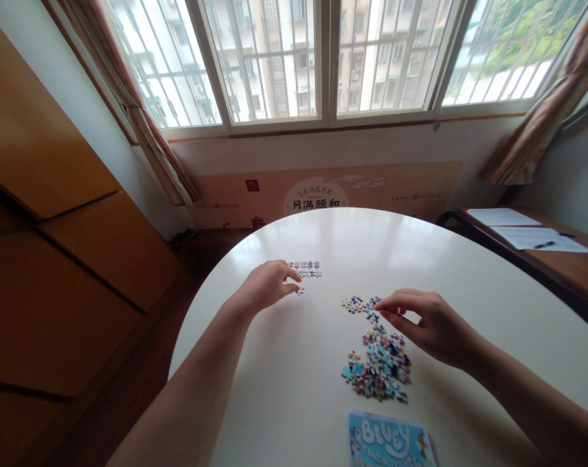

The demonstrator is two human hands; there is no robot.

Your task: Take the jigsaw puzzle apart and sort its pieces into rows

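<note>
Small jigsaw puzzle pieces lie in two short rows toward the far left of the white table. My left hand is beside these rows, thumb and index finger a little apart. Just at the thumb's tip, a single puzzle piece lies below the rows. My right hand pinches with thumb and index finger at the edge of a small loose group of puzzle pieces; a bluish piece shows at the fingertips, partly hidden. Nearer to me is a larger heap of mixed puzzle pieces.
A blue Bluey puzzle box lies at the near side of the round white table. Beyond the table are a printed panel and barred windows. Papers rest on a brown desk at right; wooden cabinets stand at left.
</note>
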